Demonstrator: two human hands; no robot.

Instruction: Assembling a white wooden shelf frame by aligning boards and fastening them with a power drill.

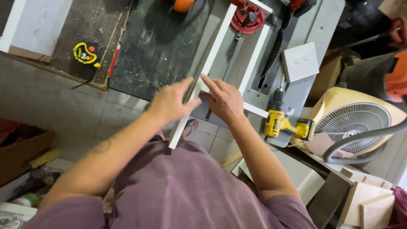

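Left hand point(171, 101) flat, right hand point(224, 99) pointing (both arms outstretched).

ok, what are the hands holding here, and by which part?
Both hands are on a long white wooden strip near its lower end: left hand lies flat against its left side, right hand presses with the index finger on top. No closed grasp visible.

A short-sleeved shirt of dusty mauve-purple fabric is worn, its cloth creased in soft folds across the chest and bunched slightly at both sleeves (the sleeve hems are cut off by the lower edge of the view). Both forearms are left bare below the sleeves. A dark tattoo, blurred and of unclear design, is seen on the left forearm point(103, 146). No rings, watch or gloves can be made out on the left hand point(171, 101) or the right hand point(224, 99).
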